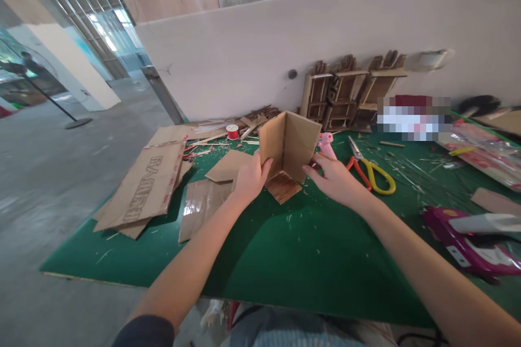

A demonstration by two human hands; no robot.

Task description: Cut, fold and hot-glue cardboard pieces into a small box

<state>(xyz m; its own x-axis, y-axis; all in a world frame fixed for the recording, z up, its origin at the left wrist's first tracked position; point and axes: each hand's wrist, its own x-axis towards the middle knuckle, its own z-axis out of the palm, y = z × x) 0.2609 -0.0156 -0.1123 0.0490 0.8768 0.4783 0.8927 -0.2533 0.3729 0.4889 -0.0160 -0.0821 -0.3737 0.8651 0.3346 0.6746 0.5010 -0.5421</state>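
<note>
Between my hands a folded piece of cardboard stands upright, its two panels meeting at a vertical crease and opening toward me. My left hand grips the lower edge of the left panel, thumb on the inner face. On the other side my right hand pinches the lower edge of the right panel. A small brown square piece lies at the foot of the crease; whether it is joined to the panels I cannot tell. Flat cardboard pieces lie beside my left forearm.
Larger cardboard sheets lie at the left of the green table. Scissors, a pink glue gun and a magenta device are to the right. Behind are a red spool, sticks and cardboard structures against the wall.
</note>
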